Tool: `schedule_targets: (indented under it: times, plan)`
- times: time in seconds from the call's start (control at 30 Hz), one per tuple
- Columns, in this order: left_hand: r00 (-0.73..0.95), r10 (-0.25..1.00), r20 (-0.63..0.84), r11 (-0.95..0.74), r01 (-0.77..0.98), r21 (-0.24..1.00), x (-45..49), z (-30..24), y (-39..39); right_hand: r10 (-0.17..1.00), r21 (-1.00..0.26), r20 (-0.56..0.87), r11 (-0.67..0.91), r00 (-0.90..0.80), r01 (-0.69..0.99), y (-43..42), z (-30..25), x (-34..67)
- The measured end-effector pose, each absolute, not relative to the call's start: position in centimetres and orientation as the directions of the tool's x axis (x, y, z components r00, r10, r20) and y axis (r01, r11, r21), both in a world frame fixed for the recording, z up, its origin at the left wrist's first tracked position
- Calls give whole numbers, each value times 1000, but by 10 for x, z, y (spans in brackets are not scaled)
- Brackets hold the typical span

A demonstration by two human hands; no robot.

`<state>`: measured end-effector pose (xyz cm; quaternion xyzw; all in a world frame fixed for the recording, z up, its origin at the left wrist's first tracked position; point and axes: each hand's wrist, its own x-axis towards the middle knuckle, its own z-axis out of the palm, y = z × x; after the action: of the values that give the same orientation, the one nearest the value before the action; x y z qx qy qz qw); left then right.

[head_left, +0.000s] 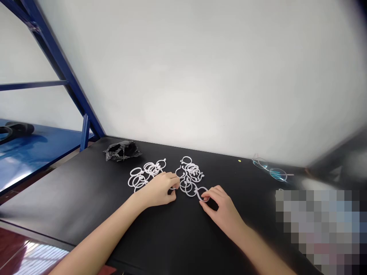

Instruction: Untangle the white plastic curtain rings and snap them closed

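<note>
Two heaps of white plastic rings lie on the black table (86,206). The left heap (145,173) sits just beyond my left hand (160,189). The right heap (189,173) lies between my hands. My left hand rests on the table with fingers curled, pinching a white ring (172,188) at its fingertips. My right hand (222,208) is closed, thumb and fingers pinched on another white ring (202,193) at the near edge of the right heap.
A crumpled black plastic bag (122,150) lies at the table's back left. A pair of glasses (271,170) rests at the back right by the white wall. A blue metal frame (63,72) and blue shelf (25,152) stand to the left.
</note>
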<state>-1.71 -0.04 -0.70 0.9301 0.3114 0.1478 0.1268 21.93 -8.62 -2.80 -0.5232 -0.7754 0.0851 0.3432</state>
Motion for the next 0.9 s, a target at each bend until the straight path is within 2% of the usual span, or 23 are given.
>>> schedule_targets:
  times: [0.17,0.4,0.5,0.6,0.7,0.77,0.83,0.9]
  plan:
    - [768,613,183,-774,540,330,-16,-5,-2,878,-438,427,409,-215,801,-84,-22,228]
    - [748,638,182,-752,556,353,-12,-8,-2,918,-521,365,337,-152,784,-82,-25,230]
    - [681,666,303,-744,582,329,-11,-12,-1,898,-521,413,367,-149,771,-83,-24,229]
    - [495,697,519,-703,615,357,-10,-15,-1,859,-537,492,428,-143,727,-83,-22,228]
    - [333,641,692,-739,510,440,-9,-13,-3,818,-547,565,465,-103,696,-84,-23,225]
    - [272,655,705,-746,376,549,-7,-10,-6,790,-530,606,485,-89,696,-85,-24,223]
    - [245,763,599,-642,174,747,-3,-7,-10,771,-507,628,510,-108,695,-86,-24,221]
    - [291,877,382,-380,-67,923,0,-6,-13,767,-493,622,540,-158,682,-90,-23,217]
